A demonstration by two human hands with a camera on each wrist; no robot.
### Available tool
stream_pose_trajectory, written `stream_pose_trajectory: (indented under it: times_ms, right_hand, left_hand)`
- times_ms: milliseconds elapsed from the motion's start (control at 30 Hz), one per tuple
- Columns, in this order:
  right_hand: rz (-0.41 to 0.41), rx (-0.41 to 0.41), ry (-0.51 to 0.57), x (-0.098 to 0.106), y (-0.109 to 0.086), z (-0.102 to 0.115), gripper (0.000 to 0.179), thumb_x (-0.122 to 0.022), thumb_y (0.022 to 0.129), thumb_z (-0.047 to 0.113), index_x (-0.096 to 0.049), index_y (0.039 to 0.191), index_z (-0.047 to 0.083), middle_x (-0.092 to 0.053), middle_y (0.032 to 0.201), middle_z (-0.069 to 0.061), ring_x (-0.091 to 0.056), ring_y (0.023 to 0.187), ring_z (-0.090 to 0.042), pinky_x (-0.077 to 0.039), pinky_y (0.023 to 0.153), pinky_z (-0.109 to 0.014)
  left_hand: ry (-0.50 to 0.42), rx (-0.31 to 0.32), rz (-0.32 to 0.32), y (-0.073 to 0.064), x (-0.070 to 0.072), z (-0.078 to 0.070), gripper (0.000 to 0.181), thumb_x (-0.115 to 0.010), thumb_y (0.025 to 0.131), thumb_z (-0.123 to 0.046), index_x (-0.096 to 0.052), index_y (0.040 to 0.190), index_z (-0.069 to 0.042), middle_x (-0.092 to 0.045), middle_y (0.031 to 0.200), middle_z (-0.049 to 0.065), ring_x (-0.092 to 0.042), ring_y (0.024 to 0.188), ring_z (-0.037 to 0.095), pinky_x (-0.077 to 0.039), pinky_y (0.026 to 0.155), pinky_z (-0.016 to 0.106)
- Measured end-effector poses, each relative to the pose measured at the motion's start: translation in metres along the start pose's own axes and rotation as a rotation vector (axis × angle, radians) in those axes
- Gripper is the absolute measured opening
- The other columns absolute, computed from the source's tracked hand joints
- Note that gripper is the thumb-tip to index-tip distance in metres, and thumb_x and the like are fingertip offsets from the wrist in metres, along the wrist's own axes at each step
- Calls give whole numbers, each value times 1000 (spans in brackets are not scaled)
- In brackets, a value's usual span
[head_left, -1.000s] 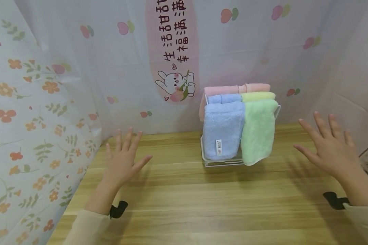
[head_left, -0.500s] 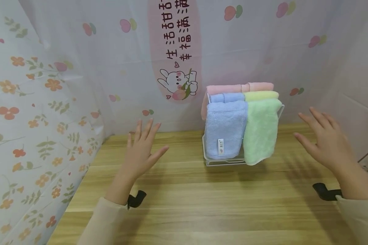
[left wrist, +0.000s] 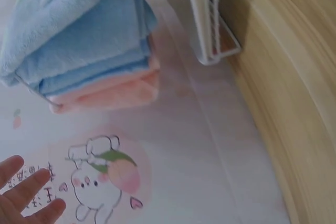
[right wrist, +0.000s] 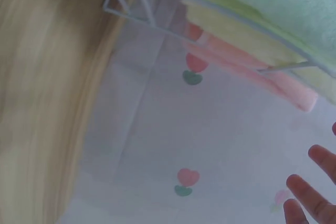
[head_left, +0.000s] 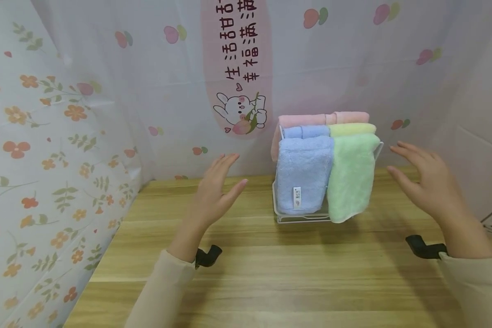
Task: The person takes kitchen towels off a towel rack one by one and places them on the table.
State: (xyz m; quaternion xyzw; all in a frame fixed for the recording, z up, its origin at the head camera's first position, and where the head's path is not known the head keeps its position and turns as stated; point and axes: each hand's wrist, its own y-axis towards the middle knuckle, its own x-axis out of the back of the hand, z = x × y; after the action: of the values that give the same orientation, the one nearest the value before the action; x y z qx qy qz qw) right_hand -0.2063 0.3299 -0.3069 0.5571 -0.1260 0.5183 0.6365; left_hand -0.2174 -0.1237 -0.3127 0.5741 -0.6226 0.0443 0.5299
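A white wire rack (head_left: 303, 219) stands near the back of the wooden table, draped with small towels. At its front hang a blue towel (head_left: 304, 175) with a white label and a green towel (head_left: 352, 177). Behind them are a second blue towel (head_left: 305, 131), a yellow towel (head_left: 352, 130) and pink towels (head_left: 302, 120). My left hand (head_left: 211, 196) hovers left of the rack, fingers extended, touching nothing. To the right of the rack, near the green towel, my right hand (head_left: 426, 182) is in the air with its fingers extended, holding nothing.
The wooden table (head_left: 295, 278) runs up to a printed curtain (head_left: 168, 91) at the back. A floral curtain (head_left: 45, 191) borders the left side, and a pale panel (head_left: 475, 114) the right. Black straps (head_left: 424, 248) show at both wrists.
My left hand has moved right toward the rack, its fingers closer together. My right hand has shifted slightly left toward the rack. The towels keep their arrangement.
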Motion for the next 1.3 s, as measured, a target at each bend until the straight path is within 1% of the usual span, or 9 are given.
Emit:
stream_pose_trajectory:
  times_ms: [133,233,333,400,500,667,933,1100,1300]
  right_hand:
    - [-27,2,42,-1,6,7,47,-63,98,17,-52,143,9,-45,151,-22,-38,134,-54,-23,114,-67]
    - [-64,4,48,-3,10,11,46,-64,98,16,-54,143,12,-50,148,-18,-44,131,-47,-35,114,-35]
    - [-97,-11,58,-5,12,15,45,-64,97,17,-56,142,17,-55,145,-8,-49,128,-16,-31,93,-4]
    - [-109,-37,81,-6,14,17,43,-64,98,18,-58,140,19,-59,141,-3,-45,119,5,-27,83,3]
    - [-125,-85,132,-7,16,21,40,-64,97,20,-61,137,19,-62,133,10,-39,106,22,-29,82,3]
    - [-153,-131,195,-9,22,24,35,-66,96,20,-66,131,21,-60,118,28,-46,101,17,-32,80,-1]
    - [-170,-110,272,-11,29,22,29,-68,94,11,-67,121,5,-56,92,45,-52,94,19,-36,77,0]
    - [-185,-66,329,-14,31,18,28,-68,91,-1,-66,119,-1,-60,90,43,-56,86,20,-41,74,1]
    - [-214,69,456,-19,35,13,33,-64,83,-21,-62,115,-12,-67,90,30,-64,74,12,-49,70,-4]
  left_hand:
    - [-93,-5,-13,10,-8,-8,59,-59,100,-36,-40,151,-13,-47,153,5,-38,144,24,-31,119,47]
    - [-169,17,-6,16,-15,-15,58,-60,99,-34,-41,150,-13,-49,150,4,-41,141,23,-33,118,46]
    - [-224,28,0,21,-21,-22,57,-62,99,-32,-42,149,-13,-52,147,4,-44,138,24,-35,117,45]
    - [-254,24,1,24,-26,-26,56,-62,99,-31,-43,148,-13,-54,145,4,-47,135,24,-36,115,46]
    - [-289,8,-6,29,-32,-31,54,-63,98,-29,-46,146,-12,-56,143,4,-50,132,23,-40,113,45]
    - [-352,-11,-12,36,-38,-38,49,-64,98,-27,-49,142,-11,-60,137,6,-54,128,22,-49,102,44]
    - [-450,52,-6,42,-46,-43,43,-66,97,-23,-53,137,-14,-66,121,5,-63,113,24,-54,79,39]
    - [-476,75,16,45,-50,-45,42,-67,96,-24,-55,134,-11,-70,111,7,-66,101,18,-55,76,35]
    - [-526,59,15,51,-55,-48,41,-69,95,-19,-56,130,-5,-70,108,13,-68,95,22,-57,77,26]
